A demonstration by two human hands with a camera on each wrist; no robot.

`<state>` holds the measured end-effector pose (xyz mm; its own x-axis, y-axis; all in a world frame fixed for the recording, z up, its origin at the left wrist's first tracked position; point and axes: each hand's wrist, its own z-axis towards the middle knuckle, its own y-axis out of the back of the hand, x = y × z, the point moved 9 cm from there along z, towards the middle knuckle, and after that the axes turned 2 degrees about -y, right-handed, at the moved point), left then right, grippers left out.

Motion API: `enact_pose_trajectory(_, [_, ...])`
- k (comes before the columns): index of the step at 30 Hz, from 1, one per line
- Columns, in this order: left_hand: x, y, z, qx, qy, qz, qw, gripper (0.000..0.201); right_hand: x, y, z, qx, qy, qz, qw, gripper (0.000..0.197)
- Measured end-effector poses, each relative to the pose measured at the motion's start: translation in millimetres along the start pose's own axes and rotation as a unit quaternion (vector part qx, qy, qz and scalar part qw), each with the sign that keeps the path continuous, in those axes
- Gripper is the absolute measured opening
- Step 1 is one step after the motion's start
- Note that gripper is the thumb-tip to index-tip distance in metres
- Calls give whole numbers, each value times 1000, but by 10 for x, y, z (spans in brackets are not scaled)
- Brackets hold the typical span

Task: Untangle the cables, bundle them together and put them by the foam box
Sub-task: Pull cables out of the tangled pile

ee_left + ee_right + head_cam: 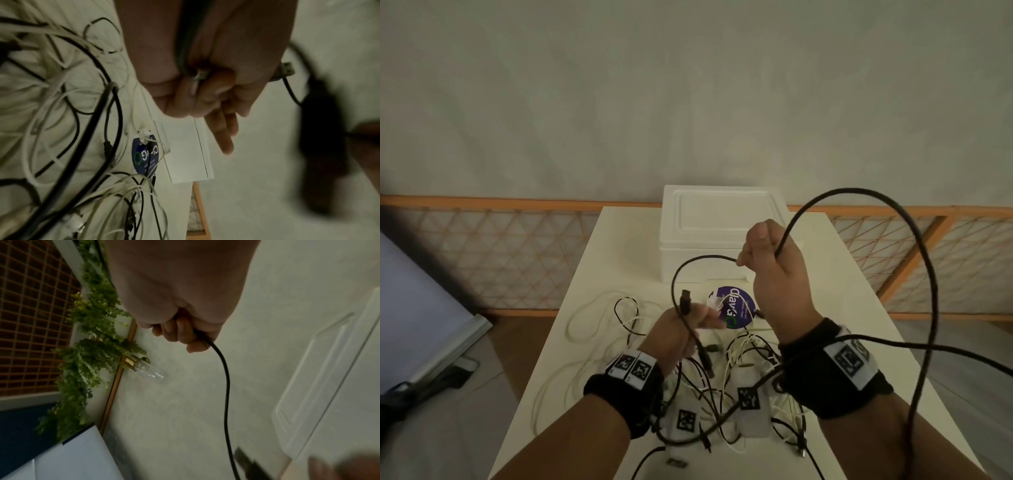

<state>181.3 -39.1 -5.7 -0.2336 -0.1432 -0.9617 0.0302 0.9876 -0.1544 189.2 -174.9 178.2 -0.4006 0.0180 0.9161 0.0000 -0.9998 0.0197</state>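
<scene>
Fingers of both hands curled around one thick black cable (pixel 914 240), whose trailing loop could snag the tangled black and white cables (pixel 722 394) below.

Light was dim and even, no hard shadows or glare. Head view bowed at its edges. Both wrist views were soft, with motion smear at right.
</scene>
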Motion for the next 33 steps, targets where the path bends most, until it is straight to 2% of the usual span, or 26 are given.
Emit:
enact_pose_trajectory(2, [177,244,-10,-62,66,-7,996,36,-45,87,34,6,13,-99,995,48])
enact_pose_trajectory(4, [299,525,-12,-124,108,-7,986,37,-206,206,95,17,9,-273,962,37])
enact_pose_trajectory(6, [332,682,-22,-143,130,-20,981,31,-457,353,134,39,-18,-450,892,29])
enact_pose_trajectory(9, [319,771,-21,-148,130,-109,974,14,-826,585,125,88,-71,-640,760,38])
enact_pose_trajectory(10, [285,793,-21,-151,118,-134,972,11,-906,644,121,106,-86,-668,732,45])
enact_pose_trajectory(11, [245,825,-14,-155,100,-140,973,15,-955,678,120,119,-100,-665,731,52])
enact_pose_trajectory(12, [208,874,-2,-163,79,-120,976,20,-967,686,119,122,-114,-631,758,57])
enact_pose_trajectory(13, [162,929,6,-174,57,-78,980,24,-940,662,127,114,-121,-573,802,56])
enact_pose_trajectory(15, [72,1013,15,-194,17,6,981,29,-753,529,156,85,-88,-447,886,40])
enact_pose_trajectory(17, [-3,1009,-2,-198,-8,32,980,29,-570,309,154,81,-55,-343,934,19])
enact_pose_trajectory(18, [-44,959,-9,-187,-19,28,982,29,-528,137,113,114,-50,-324,938,13])
enact_pose_trajectory(19, [-101,866,-19,-163,-32,28,986,30,-518,-82,36,168,-47,-331,928,13])
enact_pose_trajectory(21, [-256,561,-52,-92,-59,44,993,35,-663,-533,-192,291,-51,-364,883,22])
enact_pose_trajectory(22, [-333,404,-77,-57,-72,34,995,38,-773,-705,-315,335,-63,-367,866,25])
enact_pose_trajectory(23, [-381,292,-101,-33,-74,0,997,39,-870,-832,-407,360,-79,-353,860,27])
enact_pose_trajectory(25, [-428,223,-121,-11,-71,-64,995,41,-959,-939,-469,347,-101,-296,884,24])
enact_pose_trajectory(27, [-457,267,-147,-4,-77,-52,996,43,-961,-895,-418,291,-109,-261,914,13])
enact_pose_trajectory(28, [-450,288,-161,4,-80,-36,996,44,-973,-870,-399,274,-111,-267,917,12])
enact_pose_trajectory(29, [-432,287,-177,15,-77,-25,997,44,-1001,-878,-407,278,-119,-275,912,15])
enact_pose_trajectory(31, [-404,252,-206,30,-75,-10,997,40,-1077,-968,-494,336,-140,-281,888,18])
enact_pose_trajectory(33, [-450,270,-227,12,-91,3,996,39,-1094,-1041,-592,375,-183,-214,883,15])
